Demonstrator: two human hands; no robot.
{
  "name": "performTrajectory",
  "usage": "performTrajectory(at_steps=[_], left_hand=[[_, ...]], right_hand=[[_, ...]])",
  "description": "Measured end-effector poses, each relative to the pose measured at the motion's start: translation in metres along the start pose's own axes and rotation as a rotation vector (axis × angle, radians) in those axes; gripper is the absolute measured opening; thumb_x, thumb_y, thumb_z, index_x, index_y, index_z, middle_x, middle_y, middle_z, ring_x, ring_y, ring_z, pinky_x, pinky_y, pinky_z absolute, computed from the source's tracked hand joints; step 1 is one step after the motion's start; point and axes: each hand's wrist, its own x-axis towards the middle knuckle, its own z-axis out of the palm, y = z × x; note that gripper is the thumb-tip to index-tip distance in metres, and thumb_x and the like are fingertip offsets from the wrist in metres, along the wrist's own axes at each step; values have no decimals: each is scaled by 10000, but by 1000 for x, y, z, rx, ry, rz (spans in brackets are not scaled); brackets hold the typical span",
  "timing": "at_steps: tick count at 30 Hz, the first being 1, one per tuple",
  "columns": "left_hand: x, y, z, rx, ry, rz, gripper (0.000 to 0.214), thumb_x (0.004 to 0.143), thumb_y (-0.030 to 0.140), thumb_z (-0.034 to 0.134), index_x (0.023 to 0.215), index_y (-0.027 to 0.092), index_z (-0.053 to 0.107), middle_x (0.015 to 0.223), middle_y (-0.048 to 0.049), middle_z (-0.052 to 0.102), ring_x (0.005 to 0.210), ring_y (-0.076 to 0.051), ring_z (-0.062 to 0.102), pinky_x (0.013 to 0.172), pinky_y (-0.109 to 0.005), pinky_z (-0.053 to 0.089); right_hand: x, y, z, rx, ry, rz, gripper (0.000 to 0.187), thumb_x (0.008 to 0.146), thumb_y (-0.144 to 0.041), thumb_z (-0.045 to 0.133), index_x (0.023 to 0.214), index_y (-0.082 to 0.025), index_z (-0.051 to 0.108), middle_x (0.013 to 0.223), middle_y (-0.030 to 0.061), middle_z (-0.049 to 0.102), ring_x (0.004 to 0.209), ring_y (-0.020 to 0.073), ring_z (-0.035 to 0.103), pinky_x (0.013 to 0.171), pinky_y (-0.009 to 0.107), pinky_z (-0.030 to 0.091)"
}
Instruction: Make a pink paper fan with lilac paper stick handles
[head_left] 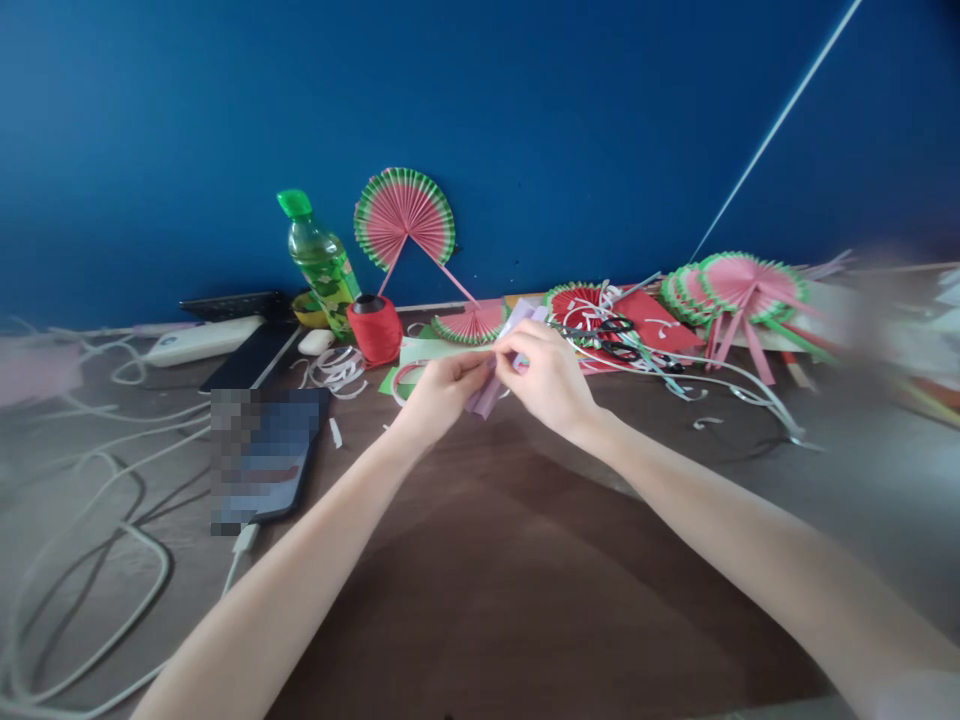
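Both my hands meet above the middle of the brown table (525, 560), pinching a folded strip of pale pink paper (487, 397). My left hand (442, 392) grips its lower part with closed fingers. My right hand (544, 375) pinches the upper end, where the paper (525, 315) sticks out past my fingers. Just behind my hands lie a half-open watermelon paper fan (471, 325) and black-handled scissors (611, 338) on red paper.
A red thread spool (375, 328), a green bottle (321, 262) and a standing paper fan (403, 215) stand by the blue wall. Several finished fans (739, 285) lie at right. A phone (262, 455) and white cables (97, 470) cover the left side. White paper trimmings (337, 368) are scattered about.
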Motion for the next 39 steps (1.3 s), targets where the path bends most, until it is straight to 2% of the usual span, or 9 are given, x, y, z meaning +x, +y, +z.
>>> performTrajectory(at_steps=[7,12,16,22,26,28,33,36,39], left_hand=[[-2,2,-1,-202,52,-221,248,816,256,533,1000,125,633,780,-63,708,717,-153,661,624,-244,504],[1,-5,-7,-139,145,-303,129,828,209,527,856,120,616,739,-58,706,624,-110,648,539,-193,456],[4,-13,-10,-110,166,-299,97,837,190,515,809,127,583,717,-45,701,610,-92,645,496,-166,415],[8,-21,-8,-130,178,-321,81,812,67,467,820,139,503,606,-29,674,571,-110,645,490,-177,425],[7,-19,-7,-113,169,-316,72,811,80,495,810,150,481,560,-12,653,555,-123,644,509,-195,452],[7,-17,-7,-118,166,-317,62,819,90,493,803,149,489,556,-12,649,552,-116,638,515,-192,453],[6,-15,-7,-129,156,-303,31,803,141,520,774,149,526,574,-17,647,582,-109,629,536,-189,458],[5,-15,-8,-94,138,-264,61,768,204,560,768,145,574,634,-22,655,624,-121,630,548,-202,466],[4,-15,-9,-20,160,-217,129,722,266,586,768,150,616,707,-23,651,680,-131,610,547,-208,471]], right_hand=[[12,17,-14,35,107,106,153,740,-104,498,630,-195,552,718,27,583,708,168,555,696,323,438],[23,53,-32,-72,264,248,131,713,-107,501,640,-180,581,739,57,625,705,177,572,732,330,437],[26,79,-45,-172,356,389,135,701,-105,492,657,-174,600,747,77,643,702,192,586,733,330,438],[25,91,-51,-222,267,541,237,786,-192,434,597,-190,579,639,77,621,658,216,586,685,345,420],[23,92,-48,-217,237,459,117,708,-132,484,684,-182,586,755,78,652,688,200,588,692,321,423],[23,90,-46,-203,217,440,199,669,-66,437,720,-184,589,799,69,658,706,188,587,693,306,418],[24,77,-45,-283,119,466,204,755,-144,408,635,-199,564,716,72,644,727,222,570,701,334,383],[24,74,-42,-281,96,440,154,774,-220,462,679,-194,580,718,73,652,727,228,570,700,338,386],[24,74,-40,-254,83,359,200,717,-116,448,808,-188,612,784,62,670,756,215,570,716,330,389]])
